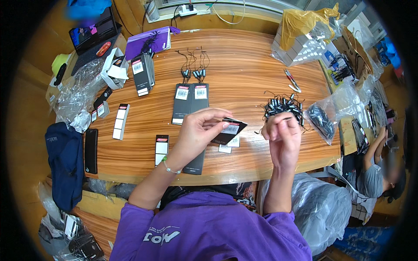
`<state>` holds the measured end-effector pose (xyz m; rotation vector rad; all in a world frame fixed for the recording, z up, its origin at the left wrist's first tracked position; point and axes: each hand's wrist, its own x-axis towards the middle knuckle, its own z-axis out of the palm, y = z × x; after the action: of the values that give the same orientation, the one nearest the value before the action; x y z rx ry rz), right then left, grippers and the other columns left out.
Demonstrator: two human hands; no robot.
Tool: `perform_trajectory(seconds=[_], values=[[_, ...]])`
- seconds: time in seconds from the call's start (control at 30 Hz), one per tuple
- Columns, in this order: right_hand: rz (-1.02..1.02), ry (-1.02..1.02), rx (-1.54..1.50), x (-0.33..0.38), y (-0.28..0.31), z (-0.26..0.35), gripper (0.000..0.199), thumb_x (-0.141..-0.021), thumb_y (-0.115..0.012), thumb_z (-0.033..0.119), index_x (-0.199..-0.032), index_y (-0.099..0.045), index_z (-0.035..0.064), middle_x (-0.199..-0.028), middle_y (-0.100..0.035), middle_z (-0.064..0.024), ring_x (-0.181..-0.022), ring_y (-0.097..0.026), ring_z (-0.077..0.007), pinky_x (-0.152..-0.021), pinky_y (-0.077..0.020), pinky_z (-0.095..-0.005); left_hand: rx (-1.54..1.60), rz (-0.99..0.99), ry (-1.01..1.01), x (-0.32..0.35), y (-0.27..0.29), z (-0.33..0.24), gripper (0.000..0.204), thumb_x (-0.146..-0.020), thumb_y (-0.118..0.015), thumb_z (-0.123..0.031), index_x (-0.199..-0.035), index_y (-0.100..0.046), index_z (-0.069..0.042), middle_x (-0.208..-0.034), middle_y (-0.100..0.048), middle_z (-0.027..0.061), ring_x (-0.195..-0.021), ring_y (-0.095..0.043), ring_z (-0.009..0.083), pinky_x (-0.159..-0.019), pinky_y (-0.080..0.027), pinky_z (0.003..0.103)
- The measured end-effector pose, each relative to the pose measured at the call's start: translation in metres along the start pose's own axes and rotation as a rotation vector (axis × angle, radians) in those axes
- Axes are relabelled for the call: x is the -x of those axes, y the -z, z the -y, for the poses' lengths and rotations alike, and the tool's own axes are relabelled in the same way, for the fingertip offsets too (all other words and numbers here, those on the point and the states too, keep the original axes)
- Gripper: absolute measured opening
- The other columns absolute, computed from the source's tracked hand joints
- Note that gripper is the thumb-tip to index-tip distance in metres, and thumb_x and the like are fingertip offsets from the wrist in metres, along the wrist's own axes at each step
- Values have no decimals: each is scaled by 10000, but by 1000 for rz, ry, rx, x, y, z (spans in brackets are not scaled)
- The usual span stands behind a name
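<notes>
My left hand (197,132) grips a folded black hang tag (226,132) with a white sticker, held slightly above the table. Small white labels (225,148) lie under it. My right hand (283,141) is raised with its fingers curled together; a small dark bit shows at the fingertips, too small to name. Just beyond it is a heap of black tag strings (283,105). Black hang tags (180,104) with white stickers lie ahead of my left hand, several strings (199,75) at their tops. A strip of stickers (161,145) is left of my wrist.
A stack of black tags (141,78), another sticker strip (120,122) and a laptop (93,35) are at the left. Red-handled snips (292,81), a clear plastic bag (324,115) and a yellow-covered package (300,39) stand right. Another person (374,174) sits far right.
</notes>
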<state>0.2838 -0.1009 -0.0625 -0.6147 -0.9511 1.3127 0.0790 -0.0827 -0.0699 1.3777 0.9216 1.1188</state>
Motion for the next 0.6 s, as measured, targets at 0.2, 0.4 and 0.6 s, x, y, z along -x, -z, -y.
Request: perform_trajectory(seconds=[0.2,0.4,0.6], values=[[-6,86,883,3,-25,-11,54,-763,-628,32,-746,-618,-18,-606,-501,-23,-527,-403,-72,-479,-315,-224,-144,-112,-44,2,-2,-10,182,-783,-625,23,-964,-626,1,-903,-645,54,-797,-625,108,-709,-506,211],[38,286,1067,1,-36,-26,50,-687,-623,20,-666,-579,10,-583,-482,-73,-528,-447,-191,-497,-357,-300,-168,-175,-112,3,-3,-3,150,-760,-647,32,-903,-622,-7,-863,-644,48,-782,-623,99,-684,-507,207],[44,411,1053,-4,-39,-32,47,-665,-624,10,-670,-578,9,-615,-508,-84,-569,-471,-217,-518,-375,-322,-183,-176,-59,4,-4,-7,126,-751,-663,21,-861,-610,-11,-837,-643,38,-767,-623,93,-670,-505,204]])
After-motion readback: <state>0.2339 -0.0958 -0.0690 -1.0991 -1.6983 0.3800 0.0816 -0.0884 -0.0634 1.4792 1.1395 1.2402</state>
